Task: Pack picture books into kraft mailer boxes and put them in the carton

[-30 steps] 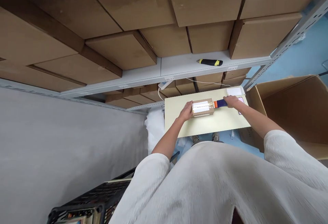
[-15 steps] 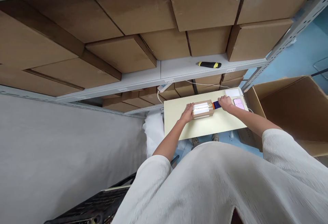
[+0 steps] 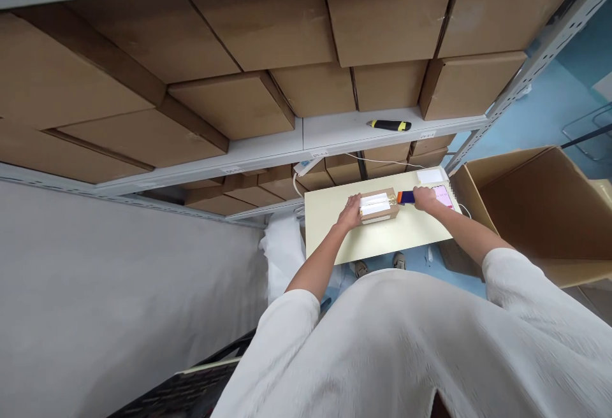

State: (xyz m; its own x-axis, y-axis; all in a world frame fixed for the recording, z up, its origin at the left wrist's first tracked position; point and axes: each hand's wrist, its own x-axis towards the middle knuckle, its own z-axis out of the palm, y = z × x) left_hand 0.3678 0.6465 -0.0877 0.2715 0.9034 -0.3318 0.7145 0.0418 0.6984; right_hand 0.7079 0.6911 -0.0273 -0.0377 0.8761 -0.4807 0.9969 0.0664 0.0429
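On the cream tabletop [image 3: 349, 239] lies a small cardboard box [image 3: 393, 211] with white labels and shiny tape on its upper side. My left hand [image 3: 350, 210] grips its left end, fingers on the far edge. Just right of the box, my right hand [image 3: 423, 197] is closed round a dark blue handheld tool with an orange end [image 3: 406, 197]; its exact kind is not clear. The orange end points at the box's right end, with a small gap between them. A phone with a lit pink screen [image 3: 444, 196] lies beside my right wrist, partly covered by it.
A white box-like item [image 3: 430, 176] sits at the table's far right corner. A black and yellow utility knife [image 3: 391, 125] lies on the shelf edge [image 3: 335, 132], before stacked cartons [image 3: 282, 23]. A large open carton [image 3: 535, 208] stands right; white wrapping [image 3: 282, 252] hangs left.
The blue and orange tool has drawn back slightly to the right from the box's end with my right hand. My left hand stays on the box. The view has shifted a little.
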